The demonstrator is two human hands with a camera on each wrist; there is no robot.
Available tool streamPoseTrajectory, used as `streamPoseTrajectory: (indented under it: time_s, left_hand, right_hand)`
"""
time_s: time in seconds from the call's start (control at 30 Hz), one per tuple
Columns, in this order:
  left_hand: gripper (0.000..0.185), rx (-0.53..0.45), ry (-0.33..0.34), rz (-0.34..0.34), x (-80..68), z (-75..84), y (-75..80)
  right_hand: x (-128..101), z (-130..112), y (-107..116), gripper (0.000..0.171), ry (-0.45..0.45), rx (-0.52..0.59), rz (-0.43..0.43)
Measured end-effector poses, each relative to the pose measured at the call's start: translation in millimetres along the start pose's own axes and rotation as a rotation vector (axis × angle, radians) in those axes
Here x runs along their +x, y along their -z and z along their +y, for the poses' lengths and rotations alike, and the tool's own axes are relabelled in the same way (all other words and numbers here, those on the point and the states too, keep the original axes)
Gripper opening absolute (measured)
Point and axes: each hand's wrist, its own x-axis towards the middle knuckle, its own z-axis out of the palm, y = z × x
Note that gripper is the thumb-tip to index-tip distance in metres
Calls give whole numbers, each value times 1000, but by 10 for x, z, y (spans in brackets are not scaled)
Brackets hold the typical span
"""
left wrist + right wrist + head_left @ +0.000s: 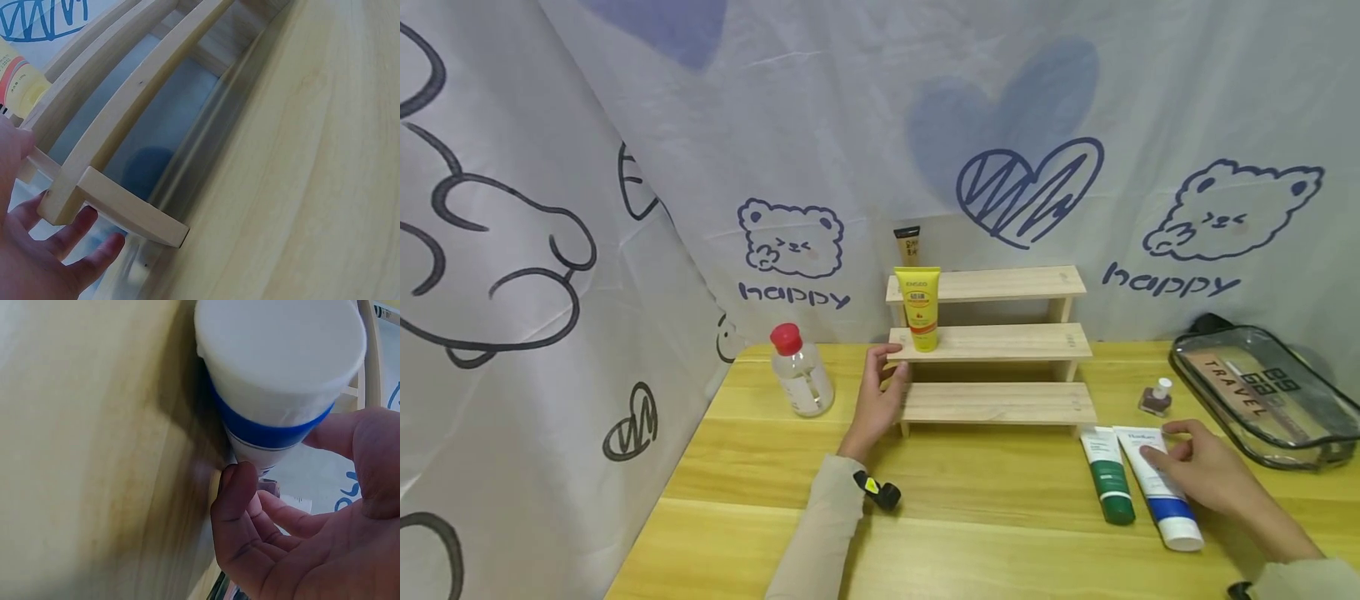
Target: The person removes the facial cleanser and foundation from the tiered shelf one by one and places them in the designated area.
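Observation:
My left hand (880, 402) is at the left end of a three-step wooden shelf (992, 402), thumb and fingers curled about the end of its steps. In the left wrist view, fingertips (84, 219) lie right at the corner of the lowest step. A yellow tube (921, 307) stands upright on the middle step, above this hand. My right hand (1210, 467) pinches a white tube with a blue band (1168, 508) between thumb and fingers; its white cap (281, 337) points toward me. Left of it lies a white and green tube (1111, 479).
A small nail polish bottle (1156, 398) stands right of the shelf, near a clear travel pouch (1262, 404). Left of the shelf is a clear bottle with a red cap (802, 375). A beige tube with a black end (907, 246) stands at the top step. A printed curtain (865, 125) hangs behind.

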Motion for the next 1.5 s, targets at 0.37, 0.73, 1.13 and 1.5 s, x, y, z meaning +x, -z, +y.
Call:
streamPoseTrajectory:
  time_s: [0.37, 0.73, 1.13, 1.5]
  left_hand:
    - [35, -3, -3, 0, -21, 5, 7]
    - [34, -6, 1, -2, -22, 6, -3]
    - [34, 13, 14, -6, -3, -22, 16]
    - [33, 5, 2, -3, 4, -4, 14]
  right_hand:
    - [-25, 4, -17, 99, 53, -43, 16]
    - [-33, 31, -48, 100, 52, -69, 33]
    - [-18, -42, -92, 106, 58, -69, 11]
    - [-31, -108, -47, 98, 36, -52, -22]
